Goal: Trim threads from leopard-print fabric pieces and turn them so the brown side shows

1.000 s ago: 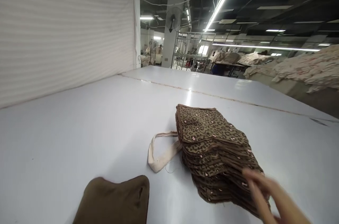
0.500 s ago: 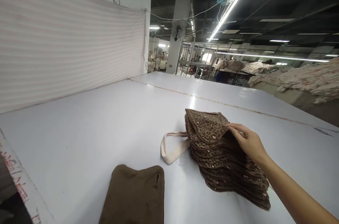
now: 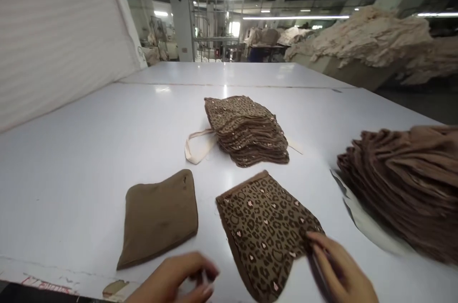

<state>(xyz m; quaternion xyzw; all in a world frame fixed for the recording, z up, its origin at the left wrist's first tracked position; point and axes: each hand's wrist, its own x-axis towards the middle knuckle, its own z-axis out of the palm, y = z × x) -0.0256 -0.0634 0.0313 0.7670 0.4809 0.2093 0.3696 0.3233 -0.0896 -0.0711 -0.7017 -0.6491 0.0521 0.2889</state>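
A single leopard-print fabric piece (image 3: pixel 265 231) lies flat on the white table near me. My right hand (image 3: pixel 338 269) pinches its right edge, fingers closed on the cloth. My left hand (image 3: pixel 179 278) hovers low at the front edge beside the piece, fingers curled and blurred; what it holds, if anything, I cannot make out. A plain brown fabric piece (image 3: pixel 159 217) lies to the left. Farther back stands a stack of leopard-print pieces (image 3: pixel 246 131) with a cream strap (image 3: pixel 195 148) trailing from its left side.
A pile of plain brown fabric (image 3: pixel 404 183) sits at the right on the white table (image 3: pixel 71 150). A striped cloth (image 3: pixel 53 40) hangs along the left wall. Heaps of pale fabric (image 3: pixel 368 38) lie on far tables.
My right hand has taken one leopard-print piece off the stack and brought it down in front of me. My left hand has come into view. The view has swung right and down.
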